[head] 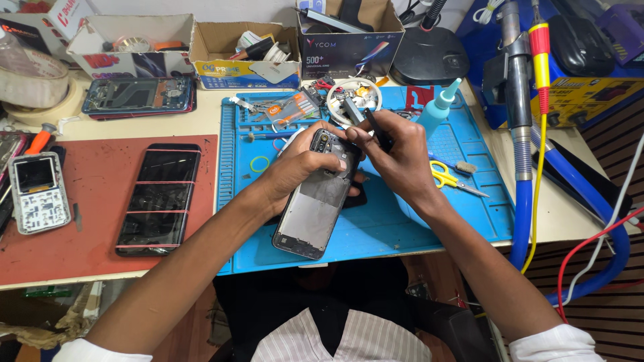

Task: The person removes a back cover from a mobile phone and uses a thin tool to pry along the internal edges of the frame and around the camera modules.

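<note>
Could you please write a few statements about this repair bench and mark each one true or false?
1. The left hand holds an opened phone over the blue mat. True.
2. The right hand holds the yellow scissors. False: the scissors lie on the mat; the hand grips a thin dark tool.
3. A phone bound with bands lies on the red mat. True.
4. The teal bottle lies on its side. False: it stands upright.
5. The cardboard boxes stand at the bench's near edge. False: they stand along the far side.
</note>
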